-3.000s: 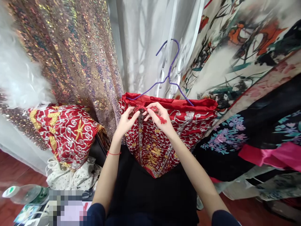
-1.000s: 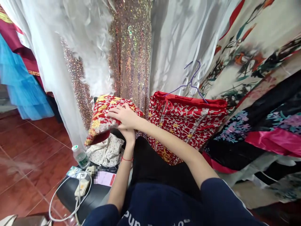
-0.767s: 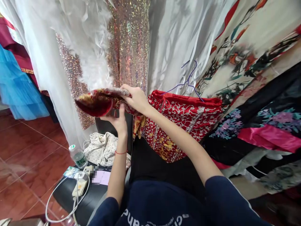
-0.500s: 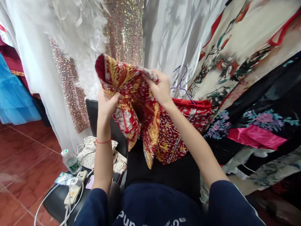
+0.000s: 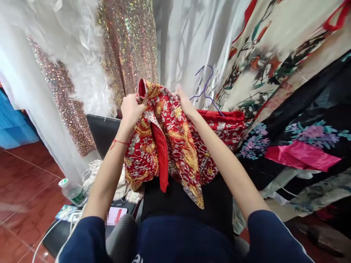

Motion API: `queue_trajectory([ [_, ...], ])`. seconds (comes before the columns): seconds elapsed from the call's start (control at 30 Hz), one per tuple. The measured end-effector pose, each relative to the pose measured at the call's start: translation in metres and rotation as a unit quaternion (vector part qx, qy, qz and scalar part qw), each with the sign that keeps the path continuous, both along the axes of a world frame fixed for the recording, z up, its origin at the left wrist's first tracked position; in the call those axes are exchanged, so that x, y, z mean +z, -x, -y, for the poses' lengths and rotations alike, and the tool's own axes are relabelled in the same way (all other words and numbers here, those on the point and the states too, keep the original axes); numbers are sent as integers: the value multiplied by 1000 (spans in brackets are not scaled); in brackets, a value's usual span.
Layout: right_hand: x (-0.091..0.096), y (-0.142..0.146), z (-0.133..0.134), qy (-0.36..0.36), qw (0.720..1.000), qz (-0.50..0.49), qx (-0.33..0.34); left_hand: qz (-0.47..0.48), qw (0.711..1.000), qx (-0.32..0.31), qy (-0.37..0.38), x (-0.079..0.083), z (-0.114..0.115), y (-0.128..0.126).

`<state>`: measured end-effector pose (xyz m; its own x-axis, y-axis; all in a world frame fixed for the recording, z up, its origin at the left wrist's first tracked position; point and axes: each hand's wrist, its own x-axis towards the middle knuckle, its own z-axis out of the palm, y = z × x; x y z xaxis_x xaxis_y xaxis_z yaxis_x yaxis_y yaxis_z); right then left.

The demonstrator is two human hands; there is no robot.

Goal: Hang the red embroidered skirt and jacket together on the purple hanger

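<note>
Between my hands hangs a red jacket embroidered in gold and silver, its pointed lower part reaching down over my lap. My left hand is closed around the edge near the rolled collar or cuff opening at its upper left. My right hand grips the top edge on the other side; its fingertips are blurred and partly behind the cloth. A strip of plain red lining shows down the middle. Beyond my right forearm lies a red embroidered skirt-like piece with a plain red top band.
A purple hanger stands behind the red cloth. At left, a black chair holds a white dotted cloth bag, and a water bottle stands beside a white cable. White and sequined gowns hang ahead; floral garments hang at right.
Both hands have lowered the jacket slightly and brought its top edge closer together. It has turned, so the red lining strip now shows and the left part spreads lower.
</note>
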<state>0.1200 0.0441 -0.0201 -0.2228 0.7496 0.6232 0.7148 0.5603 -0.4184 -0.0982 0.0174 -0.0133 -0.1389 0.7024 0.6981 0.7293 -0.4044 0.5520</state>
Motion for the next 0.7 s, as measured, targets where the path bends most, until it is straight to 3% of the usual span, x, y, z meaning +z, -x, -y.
queue_trajectory([
  [0.13, -7, 14, -50, -3, 993, 114, -32, -27, 996, 90, -2, 25, -53, 30],
  [0.23, -18, 29, -76, 44, 979, 191, -62, -16, 990, 140, -27, 37, -89, 44],
  [0.37, -28, 34, -76, 97, 969, 220, -58, -16, 980, 199, -5, 37, -120, 48],
  [0.43, -24, 30, -65, 122, 964, 235, -9, -3, 978, 209, 19, 35, -128, 44],
  [0.57, -5, 26, -50, 212, 916, 265, 216, -14, 984, 167, 65, 27, -135, 21],
  [0.63, 1, 27, -51, 211, 924, 228, 222, -30, 991, 111, 73, 22, -135, 4],
  [0.7, 1, 30, -56, 199, 953, 175, 148, 5, 999, 27, 33, 17, -132, -12],
])
